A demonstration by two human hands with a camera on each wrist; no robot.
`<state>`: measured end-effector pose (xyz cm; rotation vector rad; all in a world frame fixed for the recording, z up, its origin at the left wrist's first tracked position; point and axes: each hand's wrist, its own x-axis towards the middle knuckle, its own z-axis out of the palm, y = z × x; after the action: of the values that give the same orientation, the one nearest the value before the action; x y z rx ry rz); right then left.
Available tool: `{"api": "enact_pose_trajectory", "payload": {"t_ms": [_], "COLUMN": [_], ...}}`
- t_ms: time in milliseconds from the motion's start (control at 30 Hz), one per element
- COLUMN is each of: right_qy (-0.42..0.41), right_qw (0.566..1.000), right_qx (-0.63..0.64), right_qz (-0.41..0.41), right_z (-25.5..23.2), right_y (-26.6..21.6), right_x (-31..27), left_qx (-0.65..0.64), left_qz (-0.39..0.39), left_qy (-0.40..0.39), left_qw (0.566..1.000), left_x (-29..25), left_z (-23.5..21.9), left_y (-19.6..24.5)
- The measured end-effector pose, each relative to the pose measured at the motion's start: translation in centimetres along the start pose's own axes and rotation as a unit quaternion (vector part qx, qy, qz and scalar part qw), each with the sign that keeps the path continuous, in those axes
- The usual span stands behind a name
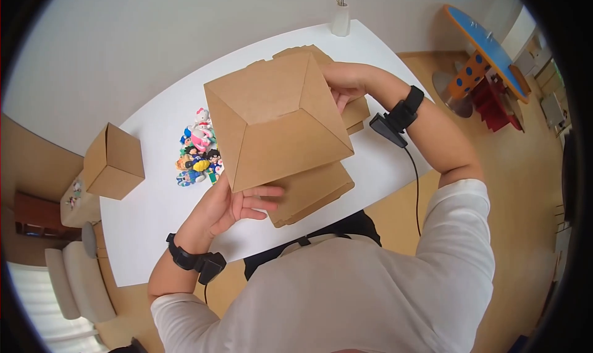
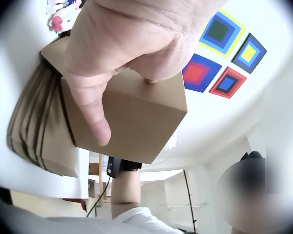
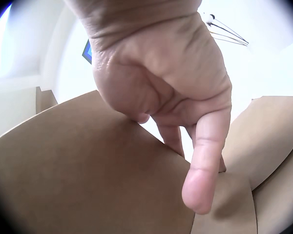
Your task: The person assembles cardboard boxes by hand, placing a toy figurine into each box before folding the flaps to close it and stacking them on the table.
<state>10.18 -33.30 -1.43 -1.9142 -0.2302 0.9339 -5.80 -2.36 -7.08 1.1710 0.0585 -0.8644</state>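
A brown cardboard box [image 1: 278, 124], its folded bottom panels facing the head camera, is held above the table between both hands. At its lower left corner, my left hand [image 1: 238, 208] supports it with extended fingers, the thumb hidden; in the left wrist view that hand [image 2: 122, 44] lies against the box [image 2: 132, 117]. On the upper right side, my right hand [image 1: 349, 84] holds the box edge with bent fingers, partly hidden. The right wrist view shows this hand [image 3: 166, 78] with its thumb at the edge of the box [image 3: 88, 165]. Flattened cardboard pieces [image 1: 315, 195] lie beneath.
Small colourful figures [image 1: 199, 149] are piled left of the held box. Another cardboard box [image 1: 114, 161] stands at the left end of the white table [image 1: 154, 229]. A white vase [image 1: 340, 20] is at the far edge.
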Motion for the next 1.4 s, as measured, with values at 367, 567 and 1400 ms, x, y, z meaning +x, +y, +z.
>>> {"api": "enact_pose_trajectory", "payload": {"t_ms": [367,567,1400], "right_qy": [0.108,0.16,0.417], "right_qw": [0.952,0.902,0.79], "right_qx": [-0.05,-0.002,-0.133], "right_qz": [-0.283,-0.401,-0.429], "right_z": [-2.5,-0.1,1.4], "right_y": [-5.6,-6.7,0.5], "right_x": [-7.1,-8.0,1.7], "left_qx": [0.154,0.121,0.279], "left_qz": [0.211,0.406,0.333], "left_qy": [0.077,0.137,0.405], "left_qw": [0.962,0.896,0.804], "left_x": [-3.8,0.1,6.2], "left_z": [-1.4,-1.8,-10.8], "left_y": [1.5,6.7,4.8]}}
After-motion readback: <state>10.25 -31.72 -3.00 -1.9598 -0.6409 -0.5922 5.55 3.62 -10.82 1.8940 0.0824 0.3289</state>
